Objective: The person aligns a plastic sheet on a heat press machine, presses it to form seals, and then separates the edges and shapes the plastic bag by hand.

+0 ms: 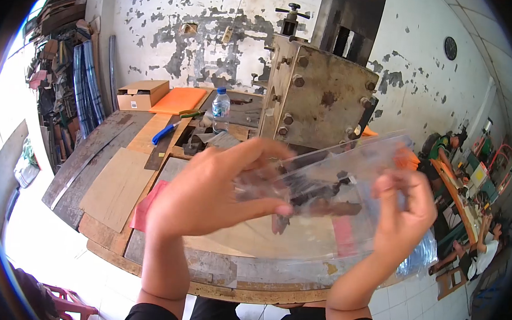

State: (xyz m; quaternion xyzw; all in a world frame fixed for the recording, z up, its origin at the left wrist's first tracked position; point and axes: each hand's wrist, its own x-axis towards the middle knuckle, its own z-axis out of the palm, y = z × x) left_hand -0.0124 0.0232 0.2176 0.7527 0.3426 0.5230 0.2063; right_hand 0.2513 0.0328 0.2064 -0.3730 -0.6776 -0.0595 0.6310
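A clear plastic sheet or bag [321,239] is held up over the table, and the bench shows through it. My left hand [202,186] grips its left part, thumb in front and fingers curled behind. At the right edge, my right hand [404,205] pinches the plastic between thumb and fingers. Both hands are slightly blurred. Behind the plastic, dark metal parts [318,192] lie at the foot of a large bolted metal machine [323,94]. Pink-red cloth or paper [144,207] shows beside my left wrist.
A water bottle [221,109], blue-handled tool [165,133], cardboard box [143,95] and orange sheet [180,101] stand or lie at the back left. A thin brown board [118,189] lies on the left. Two people work at a bench [454,190] on the right.
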